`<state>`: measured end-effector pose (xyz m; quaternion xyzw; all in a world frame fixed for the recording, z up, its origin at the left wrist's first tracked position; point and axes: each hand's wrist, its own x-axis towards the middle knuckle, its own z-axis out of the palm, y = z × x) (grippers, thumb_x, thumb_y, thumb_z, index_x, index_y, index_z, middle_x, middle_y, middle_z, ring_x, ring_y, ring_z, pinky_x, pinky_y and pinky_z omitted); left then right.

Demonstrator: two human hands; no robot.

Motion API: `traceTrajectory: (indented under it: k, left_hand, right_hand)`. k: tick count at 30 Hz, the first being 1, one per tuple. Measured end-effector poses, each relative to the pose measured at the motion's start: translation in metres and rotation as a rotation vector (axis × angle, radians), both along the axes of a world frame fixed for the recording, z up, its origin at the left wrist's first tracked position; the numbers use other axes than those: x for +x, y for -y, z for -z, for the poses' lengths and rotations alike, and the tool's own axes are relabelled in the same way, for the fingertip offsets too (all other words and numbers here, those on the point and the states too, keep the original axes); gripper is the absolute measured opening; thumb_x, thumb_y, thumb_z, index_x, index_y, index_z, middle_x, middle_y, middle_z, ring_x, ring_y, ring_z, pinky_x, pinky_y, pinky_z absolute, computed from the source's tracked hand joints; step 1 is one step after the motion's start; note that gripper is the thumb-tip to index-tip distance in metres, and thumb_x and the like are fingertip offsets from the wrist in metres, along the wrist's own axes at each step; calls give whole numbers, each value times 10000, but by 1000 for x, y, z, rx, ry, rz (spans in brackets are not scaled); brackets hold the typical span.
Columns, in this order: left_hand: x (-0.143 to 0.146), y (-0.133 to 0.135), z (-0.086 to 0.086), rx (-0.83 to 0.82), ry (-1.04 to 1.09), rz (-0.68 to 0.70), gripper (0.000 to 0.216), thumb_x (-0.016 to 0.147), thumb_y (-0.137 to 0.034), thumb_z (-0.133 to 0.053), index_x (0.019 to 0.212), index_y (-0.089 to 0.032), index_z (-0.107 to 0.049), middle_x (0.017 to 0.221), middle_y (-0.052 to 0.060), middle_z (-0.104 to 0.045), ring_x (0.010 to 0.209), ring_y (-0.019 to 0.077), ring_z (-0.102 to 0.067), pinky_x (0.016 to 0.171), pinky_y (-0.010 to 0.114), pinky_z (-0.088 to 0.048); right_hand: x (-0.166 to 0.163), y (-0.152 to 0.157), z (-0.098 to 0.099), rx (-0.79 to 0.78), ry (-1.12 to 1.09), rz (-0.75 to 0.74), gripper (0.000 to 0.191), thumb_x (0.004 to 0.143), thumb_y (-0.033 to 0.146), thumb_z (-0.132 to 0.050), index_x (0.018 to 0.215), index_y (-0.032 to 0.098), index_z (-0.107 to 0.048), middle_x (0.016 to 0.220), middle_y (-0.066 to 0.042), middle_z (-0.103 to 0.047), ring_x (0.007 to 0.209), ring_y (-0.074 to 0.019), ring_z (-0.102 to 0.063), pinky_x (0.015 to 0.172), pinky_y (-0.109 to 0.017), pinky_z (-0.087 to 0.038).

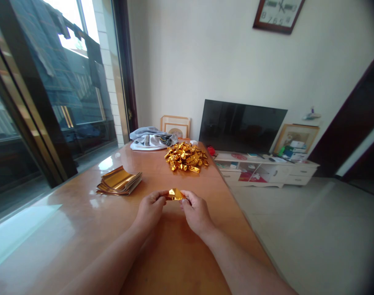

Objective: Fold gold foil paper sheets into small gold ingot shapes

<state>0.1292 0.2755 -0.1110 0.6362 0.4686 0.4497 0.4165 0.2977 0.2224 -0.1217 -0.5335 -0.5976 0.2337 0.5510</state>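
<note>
A small folded piece of gold foil paper [175, 194] is stretched between my two hands, above the glossy wooden table [181, 246]. My left hand [152, 207] pinches its left end between thumb and fingers. At the other end, my right hand [195, 208] grips it the same way. Beyond the hands lies a heap of folded gold foil pieces [187, 157]. To the left sits a stack of flat gold foil sheets [118, 180], its top sheet curling up.
Crumpled grey and white cloth [152, 138] lies at the table's far end, by framed pictures [175, 126]. Past the table's right edge, a television [244, 126] stands over a low white cabinet [275, 172]. Glass sliding doors [73, 82] run along the left.
</note>
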Motion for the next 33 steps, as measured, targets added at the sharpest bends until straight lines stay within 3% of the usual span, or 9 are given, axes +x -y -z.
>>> traceTrajectory:
  k: [13, 21, 24, 29, 33]
  left_hand:
    - [1, -3, 5, 36, -20, 11, 417, 792, -362, -615, 1123, -153, -758, 977, 87, -772, 826, 232, -664, 752, 316, -490]
    - [-3, -4, 4, 11, -57, 12, 445, 802, -395, -597, 1139, -133, -725, 910, 77, -755, 757, 214, -655, 701, 300, -475]
    - [-6, -5, 2, 20, -89, 46, 347, 801, -387, -584, 1000, -155, -749, 849, 61, -744, 733, 208, -644, 661, 282, -453]
    - [-14, -7, -3, -44, -107, 64, 241, 775, -364, -574, 742, -173, -717, 675, 32, -687, 635, 193, -595, 585, 269, -397]
    - [-18, -6, -10, -95, -105, 79, 263, 789, -366, -546, 634, -182, -653, 631, 22, -637, 593, 175, -548, 555, 270, -363]
  right_hand:
    - [2, 0, -1, -20, -31, 27, 340, 907, 250, -509, 1188, 234, -699, 1014, -34, -754, 880, -200, -694, 789, -301, -560]
    - [5, 2, -5, -78, 22, 17, 286, 912, 306, -516, 1047, 194, -742, 806, -32, -733, 710, -177, -664, 649, -263, -527]
    - [9, 3, -6, -126, 65, -22, 290, 920, 349, -518, 974, 183, -749, 748, -31, -706, 671, -173, -644, 612, -261, -508]
    - [16, 9, -16, -104, 128, -44, 361, 881, 285, -582, 1224, 214, -668, 893, -34, -723, 749, -169, -652, 686, -271, -518]
    - [18, 16, -25, -35, 274, -107, 415, 841, 168, -579, 1237, 275, -644, 959, -16, -710, 763, -154, -641, 716, -259, -514]
